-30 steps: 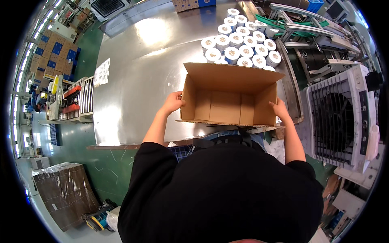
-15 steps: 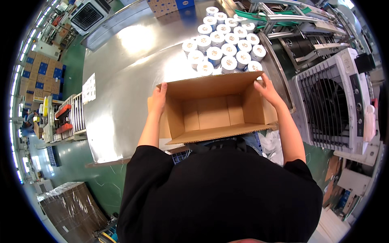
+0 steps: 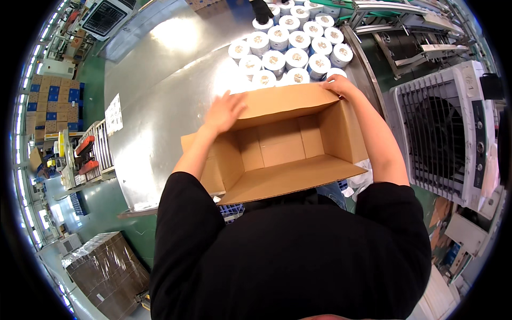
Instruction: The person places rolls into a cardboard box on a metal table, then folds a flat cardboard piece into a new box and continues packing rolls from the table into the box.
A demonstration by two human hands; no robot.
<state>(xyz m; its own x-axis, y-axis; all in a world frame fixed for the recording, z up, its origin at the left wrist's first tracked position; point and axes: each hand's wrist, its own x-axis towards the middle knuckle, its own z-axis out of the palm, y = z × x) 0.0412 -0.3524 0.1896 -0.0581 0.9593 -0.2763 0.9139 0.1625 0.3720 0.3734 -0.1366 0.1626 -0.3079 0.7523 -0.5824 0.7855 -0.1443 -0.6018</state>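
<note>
In front of my body an open-topped cardboard box [image 3: 280, 146] rests at the near edge of the metal table, with bare brown walls inside. Its far flap leans outward toward the white rolls. My left hand [image 3: 225, 112], slightly blurred, has its fingers spread at the left end of that flap. At the flap's right corner, my right hand [image 3: 342, 86] pinches the cardboard. Just beyond the flap stand several white cylindrical rolls [image 3: 296, 57] wrapped in clear film, packed close together. Toward me, the box's near flap [image 3: 293, 178] is folded outward.
Another person's black-gloved hand [image 3: 261, 12] reaches onto the rolls at the far side. The metal table [image 3: 154, 101] spreads to the left, with a white paper sheet [image 3: 113, 114] on it. A large fan unit [image 3: 440, 133] stands at the right, below a metal frame [image 3: 410, 53].
The far flap has tipped outward. My left hand has let go of its corner and moved inward along it, fingers spreading. A black-gloved hand has appeared at the rolls.
</note>
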